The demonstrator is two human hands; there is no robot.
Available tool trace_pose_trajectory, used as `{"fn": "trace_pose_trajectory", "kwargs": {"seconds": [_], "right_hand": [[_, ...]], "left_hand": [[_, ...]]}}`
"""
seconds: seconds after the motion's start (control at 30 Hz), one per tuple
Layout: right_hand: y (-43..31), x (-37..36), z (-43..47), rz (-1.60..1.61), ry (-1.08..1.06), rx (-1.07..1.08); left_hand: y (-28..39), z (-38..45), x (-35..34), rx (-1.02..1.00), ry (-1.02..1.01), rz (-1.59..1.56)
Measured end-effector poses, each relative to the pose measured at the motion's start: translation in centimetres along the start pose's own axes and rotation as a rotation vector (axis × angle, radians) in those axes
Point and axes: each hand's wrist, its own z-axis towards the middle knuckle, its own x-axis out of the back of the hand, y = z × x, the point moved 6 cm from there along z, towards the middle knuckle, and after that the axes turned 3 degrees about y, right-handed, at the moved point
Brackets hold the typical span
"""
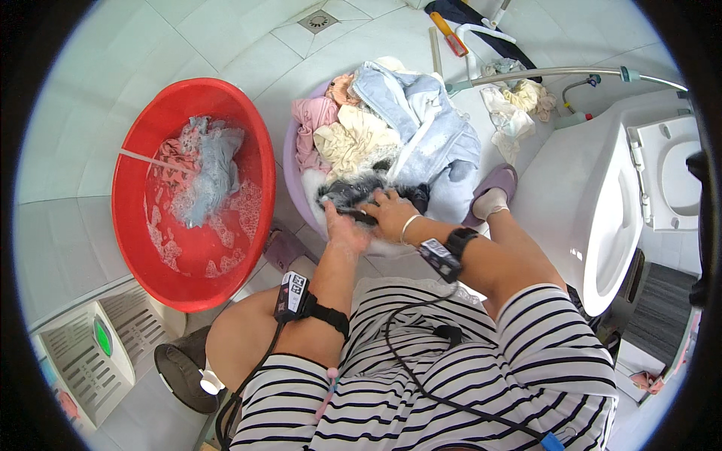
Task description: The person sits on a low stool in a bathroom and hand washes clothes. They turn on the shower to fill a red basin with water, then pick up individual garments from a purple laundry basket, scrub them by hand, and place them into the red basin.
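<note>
My left hand (345, 226) cups the near side of a wet, soapy black garment (351, 193), palm turned upward. On the same garment lies my right hand (392, 216), its fingers bent over the cloth; a bangle circles that wrist. Both hands are at the near side of a light purple basin (290, 147) with white suds inside. A light blue zippered garment (445, 132) is heaped at the basin's right and hangs over its rim. Cream cloth (355, 141), pink cloth (311, 127) and a peach piece (342, 90) lie at the left and back.
On the left, a red basin (127, 237) holds sudsy water and wet clothes (211, 169). A toilet (601, 225) stands at right. Beyond are a brush (448, 34), a metal hose (541, 73), cloths on the floor (510, 115) and a floor drain (317, 21). Plastic baskets (87, 361) sit lower left.
</note>
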Motion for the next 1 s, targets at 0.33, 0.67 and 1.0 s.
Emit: {"fn": "trace_pose_trajectory", "kwargs": {"seconds": [0.33,0.67,1.0], "right_hand": [[0.8,4.0,4.2,0.137,0.03,0.091],[-1.6,11.2,0.4,0.397,0.471,-0.164],[-3.1,10.0,0.0,0.515,0.374,-0.112]], "left_hand": [[1.0,-0.2,-1.2,0.036,0.151,0.222],[-0.9,1.6,-3.8,-0.092,-0.059,0.238],[0.4,0.2,-3.8,-0.15,-0.027,0.218]]}}
